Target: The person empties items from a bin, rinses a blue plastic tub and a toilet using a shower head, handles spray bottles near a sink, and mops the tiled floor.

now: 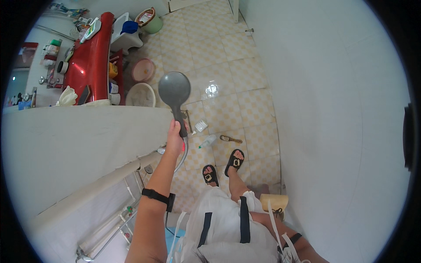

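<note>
My left hand (pixel 176 134) is closed around the handle of a grey shower head (pixel 174 88), held out over the tiled floor. A metal hose (pixel 185 154) runs down from the handle's lower end, beside my forearm. My right forearm reaches in from the lower right and passes behind the white clothing, which hides the hand. Beyond my feet lie a white labelled bottle (pixel 201 125), a clear bottle with a green tip (pixel 208 141) and a brush or foot file (pixel 231 139). Black sandals (pixel 236 162) are on my feet.
A low wall (pixel 92 134) stands at left, with pipes and valves (pixel 129 209) below it. Beyond are a red washbasin counter (pixel 90 65), a pink basin (pixel 143 70), a pale basin (pixel 140 95) and a green bin (pixel 153 24). A white wall (pixel 315 98) bounds the right side.
</note>
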A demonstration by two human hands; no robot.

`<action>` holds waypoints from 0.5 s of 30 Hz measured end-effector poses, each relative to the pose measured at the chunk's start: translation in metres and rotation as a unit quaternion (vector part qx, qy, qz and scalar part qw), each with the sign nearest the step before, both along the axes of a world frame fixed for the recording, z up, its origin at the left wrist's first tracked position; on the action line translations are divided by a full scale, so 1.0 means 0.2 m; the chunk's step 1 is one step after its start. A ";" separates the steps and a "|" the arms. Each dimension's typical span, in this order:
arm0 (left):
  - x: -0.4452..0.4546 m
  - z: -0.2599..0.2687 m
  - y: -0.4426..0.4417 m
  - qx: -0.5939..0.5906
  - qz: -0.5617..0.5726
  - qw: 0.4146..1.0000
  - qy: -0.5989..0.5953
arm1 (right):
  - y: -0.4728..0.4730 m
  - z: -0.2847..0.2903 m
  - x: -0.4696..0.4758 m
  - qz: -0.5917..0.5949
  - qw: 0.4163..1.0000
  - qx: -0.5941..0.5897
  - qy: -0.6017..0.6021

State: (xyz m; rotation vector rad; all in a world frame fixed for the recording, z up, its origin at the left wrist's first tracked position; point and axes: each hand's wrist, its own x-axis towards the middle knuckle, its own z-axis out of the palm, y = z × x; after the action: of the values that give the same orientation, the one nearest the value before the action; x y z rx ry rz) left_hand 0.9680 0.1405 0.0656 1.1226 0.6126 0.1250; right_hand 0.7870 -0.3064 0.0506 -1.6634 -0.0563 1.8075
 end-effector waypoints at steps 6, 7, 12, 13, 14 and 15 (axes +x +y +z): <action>0.07 -0.01 0.03 -0.077 0.006 0.997 -0.031 | 0.02 0.01 0.00 0.000 1.000 0.007 -0.003; 0.07 -0.01 0.03 -0.094 -0.007 0.995 -0.030 | 0.02 0.01 0.00 0.000 1.000 0.010 -0.003; 0.10 -0.03 -0.04 -0.123 -0.063 0.990 -0.009 | 0.04 0.01 0.01 0.001 1.000 0.018 -0.008; 0.10 -0.04 -0.06 -0.133 -0.077 0.988 -0.011 | 0.04 0.00 0.01 0.001 1.000 0.020 -0.009; 0.10 -0.04 -0.08 -0.136 -0.085 0.987 -0.005 | 0.05 0.00 0.02 0.003 1.000 0.022 -0.010; 0.09 -0.05 -0.10 -0.138 -0.093 0.986 0.002 | 0.05 0.00 0.02 0.002 1.000 0.024 -0.011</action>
State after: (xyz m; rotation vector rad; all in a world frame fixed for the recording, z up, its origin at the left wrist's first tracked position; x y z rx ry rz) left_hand 0.9862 0.1204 0.0562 0.9043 0.5084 -0.1201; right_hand 0.7904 -0.2970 0.0512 -1.6495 -0.1119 1.7776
